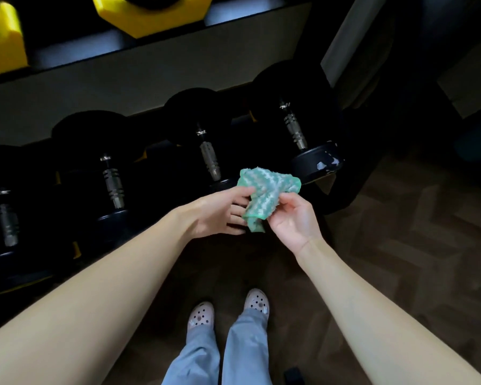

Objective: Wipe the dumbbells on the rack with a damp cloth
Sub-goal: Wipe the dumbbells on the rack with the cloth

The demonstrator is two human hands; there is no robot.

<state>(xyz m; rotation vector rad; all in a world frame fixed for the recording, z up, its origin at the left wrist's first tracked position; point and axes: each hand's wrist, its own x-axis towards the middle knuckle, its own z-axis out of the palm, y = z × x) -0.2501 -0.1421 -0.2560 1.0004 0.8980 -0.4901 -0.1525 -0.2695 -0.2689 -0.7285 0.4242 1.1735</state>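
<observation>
Both hands hold one crumpled green-and-white cloth (pixel 263 194) in the air between them. The right hand (pixel 292 222), palm turned up, pinches the cloth's right part between thumb and fingertips. The left hand (pixel 220 211) has its thumb on the cloth's left edge and its fingers reaching beneath, so it pinches it too; the fabric hides the left fingertips, and whether the two hands touch cannot be told.

Just beyond the grip stand black dumbbells (pixel 208 159) on the lower tier of the rack (pixel 75 58), none touched by the cloth. The cloth and the left hand cover most of the near head of the one directly behind them. The scuffed dumbbell head (pixel 318 162) up and to the right of the grip shows pale chipped patches. Further left of the grip the dumbbells sink into shadow, with only their metal handles readable.

Far above the grip, yellow weights (pixel 150 15) on the upper tier are cut off by the frame edge.

Below the grip lie a dim wooden floor (pixel 417 245), pale clogs (pixel 202 316) and light blue trousers (pixel 245 351). A dark object (pixel 293 373) at the bottom edge cannot be identified.
</observation>
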